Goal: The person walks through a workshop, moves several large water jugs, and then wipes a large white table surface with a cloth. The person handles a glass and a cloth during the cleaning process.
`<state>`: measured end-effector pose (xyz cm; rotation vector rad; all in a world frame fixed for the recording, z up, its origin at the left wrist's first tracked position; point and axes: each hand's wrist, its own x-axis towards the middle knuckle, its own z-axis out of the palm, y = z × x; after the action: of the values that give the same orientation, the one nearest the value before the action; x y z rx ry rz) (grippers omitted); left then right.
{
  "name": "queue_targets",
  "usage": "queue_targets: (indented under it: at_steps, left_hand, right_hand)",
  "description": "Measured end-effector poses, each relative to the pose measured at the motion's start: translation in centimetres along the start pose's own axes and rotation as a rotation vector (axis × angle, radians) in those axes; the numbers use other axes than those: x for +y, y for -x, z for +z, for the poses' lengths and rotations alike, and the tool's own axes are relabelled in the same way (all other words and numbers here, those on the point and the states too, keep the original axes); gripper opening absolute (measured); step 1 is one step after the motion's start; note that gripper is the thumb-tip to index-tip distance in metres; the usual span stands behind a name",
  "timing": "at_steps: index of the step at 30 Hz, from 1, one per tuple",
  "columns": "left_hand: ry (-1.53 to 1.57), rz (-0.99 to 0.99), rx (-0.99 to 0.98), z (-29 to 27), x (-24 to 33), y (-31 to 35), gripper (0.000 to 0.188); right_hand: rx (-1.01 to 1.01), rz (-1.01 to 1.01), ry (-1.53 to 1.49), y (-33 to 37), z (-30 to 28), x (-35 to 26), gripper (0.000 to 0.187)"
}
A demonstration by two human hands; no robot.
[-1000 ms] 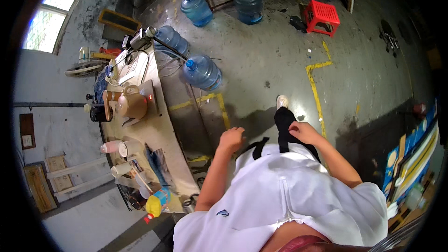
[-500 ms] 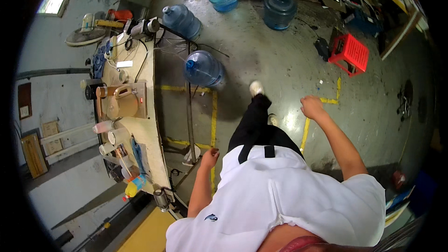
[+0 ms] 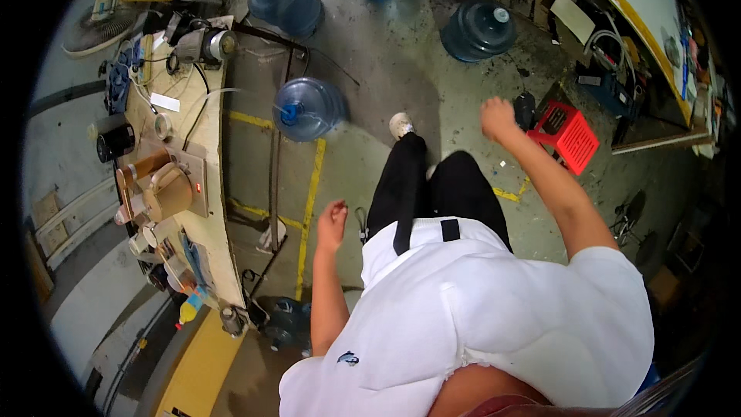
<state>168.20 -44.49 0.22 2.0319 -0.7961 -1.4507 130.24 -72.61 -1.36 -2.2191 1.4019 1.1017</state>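
My left hand [image 3: 333, 224] hangs loosely between my body and the workbench, its fingers half bent and a little apart, with nothing seen in it. Ahead of my body on the right, my right hand [image 3: 499, 118] is raised with the fingers curled in, and no object shows in it. A red plastic stool [image 3: 573, 139] stands on the floor just to the right of that hand. Nearest ahead of my left hand is a clear blue water jug [image 3: 310, 110] beside the bench's metal leg. One of my shoes [image 3: 400, 125] is stepping forward.
The workbench [image 3: 204, 220] along my left carries a beige kettle [image 3: 168, 191], cups and cables. More water jugs stand ahead, one at the left [image 3: 285, 4] and one further right [image 3: 477, 29]. A fan [image 3: 100, 27] is at the far left. Cluttered shelving [image 3: 664, 46] lines the right.
I have walked forward, so the bench, jugs and stool sit closer. My left hand has swung forward and up; my right hand has risen a little further ahead.
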Motion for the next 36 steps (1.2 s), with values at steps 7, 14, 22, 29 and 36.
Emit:
queue_targets:
  at_steps: [7, 14, 22, 29, 36]
  left_hand:
    - [0.087, -0.192, 0.286, 2.1, 7.3, 2.9, 0.027]
    - [0.111, -0.938, 0.389, 12.3, -0.2, 19.8, 0.013]
    - [0.761, -1.089, 0.278, 27.6, 8.3, 19.1, 0.023]
    - [0.852, -1.019, 0.463, 27.8, 11.0, 8.3, 0.024]
    - [0.867, -0.971, 0.475, 31.1, 10.1, 9.9, 0.022]
  right_hand:
    - [-0.006, 0.032, 0.327, -16.5, -4.4, 6.8, 0.052]
    - [0.196, 0.043, 0.614, -35.9, 0.7, 14.0, 0.045]
    - [-0.345, 0.327, 0.486, -45.8, -0.1, 18.0, 0.048]
    - [-0.583, 0.383, 0.682, -49.5, 2.7, 20.3, 0.015]
    - [-0.554, 0.171, 0.714, -45.5, -0.8, 17.0, 0.024]
